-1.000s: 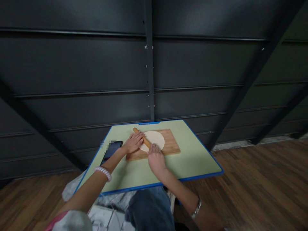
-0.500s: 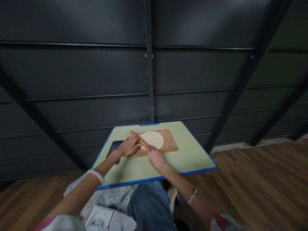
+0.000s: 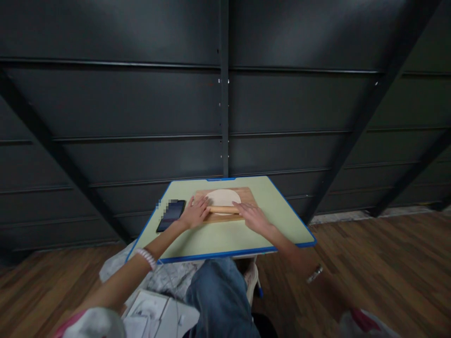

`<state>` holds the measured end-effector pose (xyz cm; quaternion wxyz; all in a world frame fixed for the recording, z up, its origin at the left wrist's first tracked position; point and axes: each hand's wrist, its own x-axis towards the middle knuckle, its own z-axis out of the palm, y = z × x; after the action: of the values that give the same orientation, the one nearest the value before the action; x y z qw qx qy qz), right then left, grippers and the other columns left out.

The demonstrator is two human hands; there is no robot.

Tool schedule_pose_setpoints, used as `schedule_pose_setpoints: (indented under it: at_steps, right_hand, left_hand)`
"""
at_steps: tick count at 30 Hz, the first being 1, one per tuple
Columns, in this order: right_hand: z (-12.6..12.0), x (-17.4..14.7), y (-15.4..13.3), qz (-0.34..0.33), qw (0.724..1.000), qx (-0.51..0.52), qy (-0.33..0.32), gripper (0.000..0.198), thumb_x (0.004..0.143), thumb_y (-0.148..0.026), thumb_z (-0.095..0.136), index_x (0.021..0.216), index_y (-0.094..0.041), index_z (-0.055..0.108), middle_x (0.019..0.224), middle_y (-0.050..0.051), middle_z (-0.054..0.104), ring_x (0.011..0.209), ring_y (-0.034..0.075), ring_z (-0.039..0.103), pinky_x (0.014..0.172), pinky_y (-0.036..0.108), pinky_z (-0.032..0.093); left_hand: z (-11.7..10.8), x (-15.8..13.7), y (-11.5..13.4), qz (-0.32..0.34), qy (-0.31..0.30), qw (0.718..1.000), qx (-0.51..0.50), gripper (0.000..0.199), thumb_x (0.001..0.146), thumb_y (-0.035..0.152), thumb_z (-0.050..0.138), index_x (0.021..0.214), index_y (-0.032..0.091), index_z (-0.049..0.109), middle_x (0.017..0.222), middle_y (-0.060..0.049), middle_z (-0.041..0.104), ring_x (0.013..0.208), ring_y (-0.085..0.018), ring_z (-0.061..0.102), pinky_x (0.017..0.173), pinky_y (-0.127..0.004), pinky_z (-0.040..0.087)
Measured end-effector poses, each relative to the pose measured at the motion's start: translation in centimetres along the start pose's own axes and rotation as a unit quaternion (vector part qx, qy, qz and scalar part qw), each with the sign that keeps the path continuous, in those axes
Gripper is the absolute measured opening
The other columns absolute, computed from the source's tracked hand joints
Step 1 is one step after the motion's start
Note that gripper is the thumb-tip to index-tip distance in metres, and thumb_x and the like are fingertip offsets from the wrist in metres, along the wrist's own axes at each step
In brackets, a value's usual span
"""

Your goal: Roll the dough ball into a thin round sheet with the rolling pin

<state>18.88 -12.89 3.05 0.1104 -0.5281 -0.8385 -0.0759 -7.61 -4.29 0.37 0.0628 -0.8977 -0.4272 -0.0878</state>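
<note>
A wooden rolling pin (image 3: pixel 223 210) lies crosswise over the near part of a round, flat sheet of pale dough (image 3: pixel 222 196). The dough rests on a wooden cutting board (image 3: pixel 249 197). My left hand (image 3: pixel 196 212) is closed over the pin's left end, and my right hand (image 3: pixel 252 217) grips its right end. Both hands cover the pin's tips, so only its middle shows. Part of the dough's near edge is under the pin.
The board lies on a small pale green table (image 3: pixel 282 225) with a blue rim. A dark phone (image 3: pixel 172 215) sits left of the board. Below the table are an open white box (image 3: pixel 158 312) and crumpled plastic (image 3: pixel 176 281). A dark panelled wall (image 3: pixel 158 103) stands behind.
The rolling pin has turned from a slant at the dough's left side to lying crosswise over its near part. My right hand has moved right with its end.
</note>
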Motion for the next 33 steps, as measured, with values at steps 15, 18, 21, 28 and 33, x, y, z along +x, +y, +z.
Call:
schedule_pose_setpoints:
  at_steps: [15, 18, 21, 28, 33]
  right_hand:
    - [4.6, 3.0, 1.8, 0.077, 0.993, 0.004, 0.089, 0.049, 0.096, -0.035, 0.028, 0.133, -0.009, 0.043, 0.14, 0.013, 0.041, 0.133, 0.02, 0.029, 0.111, 0.041, 0.016]
    - [4.9, 5.4, 2.6, 0.1, 0.992, -0.003, 0.079, 0.05, 0.096, -0.035, 0.024, 0.133, -0.007, 0.042, 0.14, 0.014, 0.042, 0.132, 0.02, 0.03, 0.111, 0.041, 0.012]
    - [5.4, 7.9, 3.6, 0.132, 0.989, -0.003, 0.066, 0.052, 0.097, -0.035, 0.019, 0.133, -0.007, 0.043, 0.138, 0.015, 0.043, 0.133, 0.02, 0.03, 0.11, 0.042, 0.012]
    - [6.5, 13.2, 6.5, 0.168, 0.984, 0.059, -0.004, 0.058, 0.097, -0.044, 0.014, 0.134, -0.01, 0.041, 0.139, 0.012, 0.043, 0.131, 0.018, 0.033, 0.107, 0.035, 0.022]
    - [6.5, 16.5, 7.9, 0.134, 0.987, 0.068, -0.065, 0.055, 0.098, -0.04, 0.011, 0.13, -0.013, 0.047, 0.134, 0.011, 0.05, 0.125, 0.018, 0.043, 0.101, 0.031, 0.032]
  left_hand:
    - [1.1, 0.5, 6.5, -0.175, 0.038, 0.984, 0.011, 0.075, 0.09, 0.056, 0.015, 0.138, 0.001, 0.032, 0.143, -0.021, 0.033, 0.135, -0.035, 0.023, 0.11, -0.048, 0.016]
    - [1.0, 2.4, 5.2, -0.172, 0.032, 0.985, 0.003, 0.073, 0.09, 0.053, 0.016, 0.139, 0.0, 0.03, 0.144, -0.022, 0.031, 0.134, -0.037, 0.024, 0.11, -0.048, 0.014]
    - [1.4, 4.6, 4.2, -0.205, 0.052, 0.977, -0.01, 0.073, 0.09, 0.053, 0.016, 0.138, 0.0, 0.031, 0.142, -0.024, 0.033, 0.133, -0.038, 0.027, 0.109, -0.051, 0.014]
    - [2.5, 9.3, 1.9, -0.286, 0.044, 0.957, -0.025, 0.07, 0.09, 0.05, 0.015, 0.134, 0.001, 0.039, 0.135, -0.023, 0.044, 0.128, -0.036, 0.036, 0.104, -0.051, 0.025]
    - [1.7, 12.0, -0.1, -0.281, -0.023, 0.958, -0.061, 0.072, 0.09, 0.054, 0.008, 0.104, 0.011, 0.064, 0.111, -0.019, 0.064, 0.109, -0.032, 0.056, 0.09, -0.048, 0.041]
